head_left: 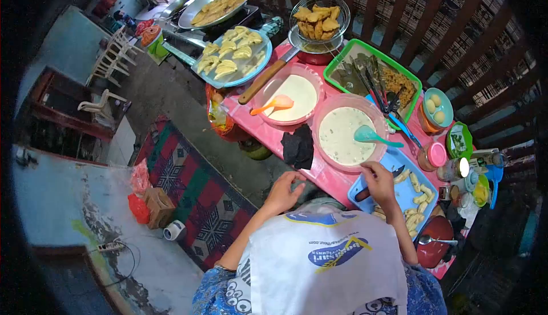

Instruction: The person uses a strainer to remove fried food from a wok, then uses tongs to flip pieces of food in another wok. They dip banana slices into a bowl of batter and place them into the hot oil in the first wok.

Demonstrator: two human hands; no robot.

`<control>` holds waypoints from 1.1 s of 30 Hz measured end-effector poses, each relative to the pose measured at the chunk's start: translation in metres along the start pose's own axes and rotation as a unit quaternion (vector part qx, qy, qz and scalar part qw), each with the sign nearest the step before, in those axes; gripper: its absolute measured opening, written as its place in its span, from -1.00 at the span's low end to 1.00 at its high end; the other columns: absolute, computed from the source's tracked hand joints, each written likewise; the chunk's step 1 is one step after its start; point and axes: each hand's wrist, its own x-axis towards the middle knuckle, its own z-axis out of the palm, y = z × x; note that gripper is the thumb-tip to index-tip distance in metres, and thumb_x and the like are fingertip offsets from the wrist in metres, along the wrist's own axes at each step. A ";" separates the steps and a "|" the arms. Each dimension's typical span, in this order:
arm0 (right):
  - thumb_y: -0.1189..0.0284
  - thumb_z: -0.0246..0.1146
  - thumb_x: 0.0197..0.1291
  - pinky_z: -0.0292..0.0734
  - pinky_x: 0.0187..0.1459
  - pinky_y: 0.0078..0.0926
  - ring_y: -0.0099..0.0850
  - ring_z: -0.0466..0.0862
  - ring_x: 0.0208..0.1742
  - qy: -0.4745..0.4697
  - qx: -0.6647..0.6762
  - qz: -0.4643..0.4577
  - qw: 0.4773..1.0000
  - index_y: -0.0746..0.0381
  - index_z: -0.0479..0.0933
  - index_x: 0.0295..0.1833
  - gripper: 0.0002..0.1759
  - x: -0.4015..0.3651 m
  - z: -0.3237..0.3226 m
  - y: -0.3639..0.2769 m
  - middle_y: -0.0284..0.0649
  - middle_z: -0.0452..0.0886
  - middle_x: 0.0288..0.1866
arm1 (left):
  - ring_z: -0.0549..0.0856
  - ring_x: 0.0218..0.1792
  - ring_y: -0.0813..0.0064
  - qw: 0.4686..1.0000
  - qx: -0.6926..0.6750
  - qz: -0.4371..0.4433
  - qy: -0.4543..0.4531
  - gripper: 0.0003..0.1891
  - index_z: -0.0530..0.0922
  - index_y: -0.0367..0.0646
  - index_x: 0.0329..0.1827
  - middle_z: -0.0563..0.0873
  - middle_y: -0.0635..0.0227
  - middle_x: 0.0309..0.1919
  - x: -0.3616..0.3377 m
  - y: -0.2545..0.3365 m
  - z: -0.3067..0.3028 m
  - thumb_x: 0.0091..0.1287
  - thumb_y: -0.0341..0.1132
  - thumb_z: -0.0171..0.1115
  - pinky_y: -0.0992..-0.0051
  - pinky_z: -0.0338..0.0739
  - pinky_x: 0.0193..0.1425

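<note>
My left hand [283, 192] is over the table's front edge, fingers apart and nothing in it, just below a crumpled black cloth [298, 146]. My right hand [381, 183] reaches over the corner of a blue tray [429, 173], its fingers loosely curved and apart near a pink bowl's rim. A knife [362, 194] with a dark handle lies beneath that hand, its middle hidden. Peeled bananas [422, 198] lie in the tray. The near pink bowl [381, 118] holds pale batter with a teal ladle [371, 135]. Another pink bowl [315, 75] holds batter and an orange ladle [279, 103].
A plate of sliced bananas [242, 53] stands by a stove with a frying pan [217, 7]. Fried pieces fill a wire strainer [319, 21] with a wooden handle. A green tray [419, 86] holds tongs and food. Jars [454, 168] and a bowl of eggs [436, 106] are at right.
</note>
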 end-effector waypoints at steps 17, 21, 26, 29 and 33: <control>0.42 0.12 0.00 0.33 -0.08 -0.34 -0.13 0.41 -0.07 0.060 -0.005 -0.033 0.998 0.31 0.39 -0.11 -0.69 0.166 0.219 -0.113 -0.01 0.39 -0.12 | 0.48 -0.25 0.61 0.930 -0.311 -0.192 0.036 -0.72 0.38 -0.17 0.00 0.51 0.43 -0.20 0.048 -0.108 -0.170 0.24 -0.32 0.01 0.64 0.37 -0.21; 0.34 0.13 0.00 0.31 -0.03 -0.32 -0.12 0.39 -0.05 0.013 -0.068 -0.129 0.989 0.22 0.39 -0.03 -0.63 0.169 0.221 -0.116 -0.03 0.37 -0.09 | 0.51 -0.17 0.49 0.845 -0.494 -0.203 0.019 -0.61 0.23 -0.18 0.11 0.47 0.33 -0.12 0.097 -0.123 -0.183 0.23 -0.30 0.01 0.55 0.42 -0.13; 0.25 0.18 -0.05 0.39 -0.15 -0.30 -0.15 0.43 -0.13 -0.097 -0.161 -0.190 0.964 0.19 0.43 -0.10 -0.61 0.175 0.236 -0.139 -0.07 0.40 -0.15 | 0.56 -0.20 0.46 0.765 -0.618 -0.182 -0.019 -0.71 0.28 -0.15 0.02 0.52 0.30 -0.21 0.152 -0.127 -0.174 0.26 -0.29 -0.05 0.49 0.52 -0.16; 0.29 0.16 -0.05 0.41 -0.23 -0.30 -0.16 0.48 -0.22 -0.164 -0.156 -0.160 0.961 0.23 0.45 -0.23 -0.72 0.177 0.222 -0.126 -0.07 0.43 -0.25 | 0.57 -0.23 0.47 0.744 -0.643 -0.182 -0.008 -0.73 0.30 -0.13 -0.01 0.52 0.29 -0.21 0.159 -0.118 -0.177 0.25 -0.30 -0.04 0.50 0.52 -0.17; 0.41 0.08 -0.01 0.41 -0.26 -0.27 -0.11 0.49 -0.28 -0.158 -0.161 -0.106 0.968 0.29 0.44 -0.37 -0.84 0.180 0.170 -0.113 -0.03 0.44 -0.33 | 0.58 -0.28 0.47 0.739 -0.646 -0.188 -0.015 -0.79 0.38 -0.16 -0.10 0.55 0.28 -0.26 0.169 -0.125 -0.179 0.25 -0.32 -0.07 0.52 0.53 -0.19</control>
